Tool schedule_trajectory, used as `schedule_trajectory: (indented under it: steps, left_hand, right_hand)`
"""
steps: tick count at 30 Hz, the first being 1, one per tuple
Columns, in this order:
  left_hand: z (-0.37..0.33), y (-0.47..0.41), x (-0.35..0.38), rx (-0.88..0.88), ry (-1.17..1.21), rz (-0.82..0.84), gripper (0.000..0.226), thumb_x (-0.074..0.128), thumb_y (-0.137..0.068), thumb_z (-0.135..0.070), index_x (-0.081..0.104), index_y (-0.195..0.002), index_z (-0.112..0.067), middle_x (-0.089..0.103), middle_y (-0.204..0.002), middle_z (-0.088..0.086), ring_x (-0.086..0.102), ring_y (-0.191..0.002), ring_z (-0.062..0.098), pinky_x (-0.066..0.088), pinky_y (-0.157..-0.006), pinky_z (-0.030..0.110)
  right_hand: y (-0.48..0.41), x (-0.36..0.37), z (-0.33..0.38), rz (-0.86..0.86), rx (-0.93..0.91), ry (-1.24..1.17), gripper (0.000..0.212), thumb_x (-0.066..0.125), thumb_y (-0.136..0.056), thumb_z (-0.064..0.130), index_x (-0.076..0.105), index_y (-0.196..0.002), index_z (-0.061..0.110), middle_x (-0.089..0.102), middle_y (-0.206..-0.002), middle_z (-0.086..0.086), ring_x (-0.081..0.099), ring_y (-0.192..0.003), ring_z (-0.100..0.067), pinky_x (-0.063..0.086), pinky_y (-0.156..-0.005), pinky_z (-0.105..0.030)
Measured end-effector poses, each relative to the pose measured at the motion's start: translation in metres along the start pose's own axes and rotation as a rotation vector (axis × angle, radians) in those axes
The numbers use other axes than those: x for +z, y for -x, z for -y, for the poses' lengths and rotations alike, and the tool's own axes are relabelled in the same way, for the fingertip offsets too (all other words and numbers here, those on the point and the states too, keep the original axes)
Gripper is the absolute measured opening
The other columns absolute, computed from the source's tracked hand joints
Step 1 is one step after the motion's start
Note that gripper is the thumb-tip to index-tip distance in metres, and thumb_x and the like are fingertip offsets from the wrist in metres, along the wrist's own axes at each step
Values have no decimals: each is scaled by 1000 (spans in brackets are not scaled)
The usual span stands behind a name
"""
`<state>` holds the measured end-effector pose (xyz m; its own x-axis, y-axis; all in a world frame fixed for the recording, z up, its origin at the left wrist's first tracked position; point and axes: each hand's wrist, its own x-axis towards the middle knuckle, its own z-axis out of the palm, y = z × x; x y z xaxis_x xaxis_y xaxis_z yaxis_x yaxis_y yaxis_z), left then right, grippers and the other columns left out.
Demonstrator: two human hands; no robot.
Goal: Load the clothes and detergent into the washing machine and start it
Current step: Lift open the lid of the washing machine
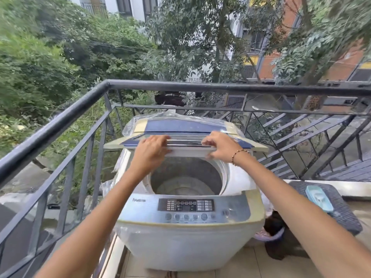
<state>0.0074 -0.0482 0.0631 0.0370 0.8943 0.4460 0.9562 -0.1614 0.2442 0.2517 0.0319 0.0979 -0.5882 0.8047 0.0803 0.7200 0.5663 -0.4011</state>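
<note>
A white top-loading washing machine (190, 243) stands on a balcony, partly wrapped in clear plastic. Its folding lid (186, 125) with a blue panel is raised and folded back, and the drum (186, 183) below looks bare inside. My left hand (152, 151) grips the lid's front edge on the left. My right hand (218, 145), with a bead bracelet on the wrist, grips the same edge on the right. The control panel (185, 205) with buttons faces me at the front. I see no clothes in the drum.
A black metal railing (60, 121) runs along the left and behind the machine. To the right stands a dark woven stool (341, 215) with a light blue lidded box (319, 199) on it. A purple-rimmed basket (271, 235) with dark contents sits between machine and stool.
</note>
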Motion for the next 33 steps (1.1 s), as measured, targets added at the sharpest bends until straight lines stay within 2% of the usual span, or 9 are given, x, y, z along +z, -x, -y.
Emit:
schedule_trajectory:
  steps: [5, 9, 11, 13, 15, 18, 22, 25, 33]
  left_hand:
    - [1, -32, -11, -206, 198, -334, 36, 74, -76, -39, 57, -91, -12, 50, -89, -5, 41, -86, 12, 24, -77, 23]
    - [4, -79, -18, -234, 351, -424, 38, 71, -79, -42, 55, -97, -12, 54, -92, -7, 47, -91, 8, 17, -110, 18]
    - [8, -103, -21, -233, 391, -465, 38, 67, -82, -41, 54, -101, -11, 54, -94, -5, 46, -91, 8, 20, -113, 17]
    - [13, -125, -23, -199, 369, -505, 30, 63, -87, -35, 56, -98, -8, 56, -94, 0, 44, -91, 8, 33, -110, 38]
    - [18, -143, -26, -177, 361, -517, 20, 61, -90, -24, 60, -96, -5, 62, -95, 2, 49, -90, 10, 33, -110, 48]
    - [36, -169, -27, -165, 278, -489, 17, 53, -95, -10, 66, -103, -4, 72, -106, 5, 66, -97, 19, 28, -117, 42]
    - [60, -201, -21, -182, 206, -435, 31, 44, -99, -10, 62, -124, -14, 59, -133, -1, 47, -122, 8, 32, -115, 39]
    - [69, -223, -11, -170, 214, -437, 31, 43, -100, -12, 62, -124, -14, 58, -134, -1, 55, -124, 13, 23, -117, 30]
    - [84, -266, 8, -171, 254, -488, 29, 52, -95, -14, 63, -122, -11, 62, -129, 1, 61, -115, 15, 25, -118, 38]
  right_hand:
    - [-15, -19, 1, -378, -1, 88, 40, 80, -68, 30, 63, -104, 23, 61, -104, 4, 55, -100, -16, 44, -94, -39]
    - [-34, -21, 0, -696, -7, 114, 42, 75, -74, 30, 61, -110, 15, 63, -110, -3, 57, -106, -22, 43, -100, -42]
    - [-51, -25, -2, -765, -10, 43, 43, 72, -77, 28, 59, -114, 10, 63, -113, -6, 58, -109, -22, 42, -104, -45]
    - [-74, -32, -8, -791, -18, 1, 41, 70, -80, 26, 59, -115, 7, 63, -118, -7, 57, -113, -23, 36, -111, -46]
    - [-95, -39, -16, -785, -21, 10, 40, 67, -83, 25, 59, -119, 7, 60, -127, -8, 54, -121, -23, 29, -116, -42]
    - [-126, -50, -23, -755, -12, 14, 41, 62, -88, 22, 56, -126, 8, 55, -135, -8, 47, -131, -22, 35, -113, -41]
    - [-161, -60, -29, -747, 33, 4, 41, 57, -92, 21, 53, -131, 10, 50, -141, -4, 40, -136, -18, 33, -111, -29]
    - [-182, -63, -35, -737, 62, -37, 42, 55, -93, 24, 51, -132, 11, 48, -142, -3, 38, -137, -16, 27, -108, -19]
    - [-230, -69, -55, -715, 82, -73, 40, 52, -95, 27, 51, -133, 13, 48, -142, -2, 36, -138, -16, 31, -114, -31]
